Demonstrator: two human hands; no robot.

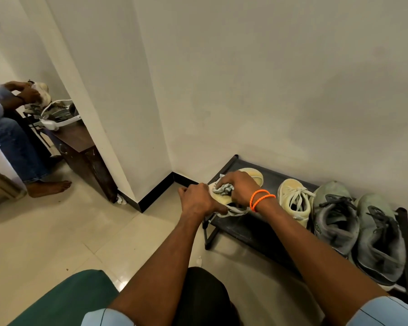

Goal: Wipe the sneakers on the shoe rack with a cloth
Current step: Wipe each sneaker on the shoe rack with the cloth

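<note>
Left hand (199, 200) grips pale sneaker (224, 196) at rack's (245, 228) left end; right hand (238, 188) presses bunched cloth (223, 188) on it. Best: steady hold, firm strokes toe to heel.

Glossy tile floor (57, 231); matt black shoe rack (245, 228); crumpled cloth (224, 188); scuffed fabric grey sneakers (358, 231)

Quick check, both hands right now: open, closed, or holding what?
Left hand: closed, gripping the heel end of the cream sneaker on the shoe rack.
Right hand: closed on the cloth, pressing it onto that sneaker.
</note>
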